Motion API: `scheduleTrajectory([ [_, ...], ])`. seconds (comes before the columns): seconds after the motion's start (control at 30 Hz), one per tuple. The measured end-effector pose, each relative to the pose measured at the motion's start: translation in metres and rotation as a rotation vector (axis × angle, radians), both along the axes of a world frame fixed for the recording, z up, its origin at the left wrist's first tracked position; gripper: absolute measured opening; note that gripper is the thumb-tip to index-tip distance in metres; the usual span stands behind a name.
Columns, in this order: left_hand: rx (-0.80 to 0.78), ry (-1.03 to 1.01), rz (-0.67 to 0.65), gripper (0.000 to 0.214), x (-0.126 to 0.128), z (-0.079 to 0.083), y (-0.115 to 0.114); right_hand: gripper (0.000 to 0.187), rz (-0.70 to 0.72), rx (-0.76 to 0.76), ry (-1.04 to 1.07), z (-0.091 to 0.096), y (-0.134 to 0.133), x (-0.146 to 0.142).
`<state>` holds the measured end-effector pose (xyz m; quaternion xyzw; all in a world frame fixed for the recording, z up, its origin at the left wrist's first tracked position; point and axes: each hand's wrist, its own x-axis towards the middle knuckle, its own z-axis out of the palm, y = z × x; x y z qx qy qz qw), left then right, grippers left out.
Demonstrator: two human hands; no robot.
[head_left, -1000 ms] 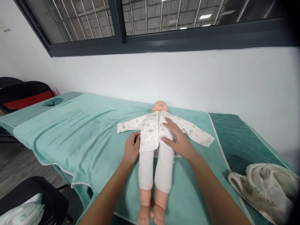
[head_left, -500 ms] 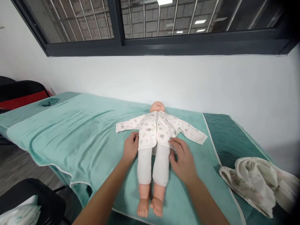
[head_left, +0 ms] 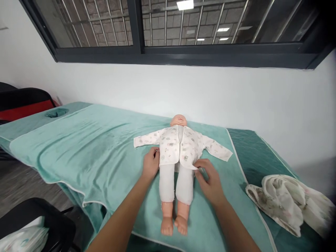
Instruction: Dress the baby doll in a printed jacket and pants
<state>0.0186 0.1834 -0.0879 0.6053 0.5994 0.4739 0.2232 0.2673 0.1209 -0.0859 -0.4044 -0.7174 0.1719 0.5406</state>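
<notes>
A baby doll [head_left: 167, 208] lies on its back with its head toward the wall and bare feet toward me. It wears white trousers [head_left: 167, 182] and a white printed baby jacket [head_left: 169, 147], its front parted down the middle and its sleeves spread wide. My right hand [head_left: 211, 180] pinches the jacket's lower front corner between thumb and fingers, pulling it slightly outward. At the opposite side of the jacket, my left hand [head_left: 151, 163] is closed with its fingertips against the side edge; their tips are partly hidden.
A green cover [head_left: 105, 140] drapes the bed, which stands against the wall under a barred window. Crumpled white printed cloth [head_left: 282, 199] lies at the right. A black chair [head_left: 57, 217] holding a plastic-wrapped pack [head_left: 28, 238] is at lower left.
My right hand has closed on the jacket's front corner and drawn it down and outward. My left hand remains at the jacket's side. The view has shifted slightly.
</notes>
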Motion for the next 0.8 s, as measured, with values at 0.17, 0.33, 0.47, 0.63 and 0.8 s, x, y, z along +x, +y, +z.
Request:
scheduleTrajectory([
  [0.17, 0.072, 0.02, 0.065, 0.024, -0.002, -0.008, 0.008, 0.023, -0.157, -0.28, 0.656, -0.011, 0.019, 0.011],
  [0.33, 0.101, 0.108, 0.114, 0.025, -0.023, -0.006, 0.027, 0.028, -0.095, -0.514, 1.128, -0.015, 0.037, 0.035],
  [0.47, 0.104, 0.449, 0.222, 0.046, -0.061, 0.0, 0.043, 0.017, -0.014, -0.717, 1.208, -0.008, 0.036, 0.055],
  [0.63, -0.062, 0.693, 0.274, 0.055, -0.095, 0.0, 0.061, 0.022, 0.035, -0.699, 1.281, -0.008, 0.043, 0.066],
  [0.8, -0.101, 0.764, 0.21, 0.059, -0.11, 0.001, 0.078, 0.028, -0.174, -0.487, 1.309, -0.016, 0.072, 0.071],
])
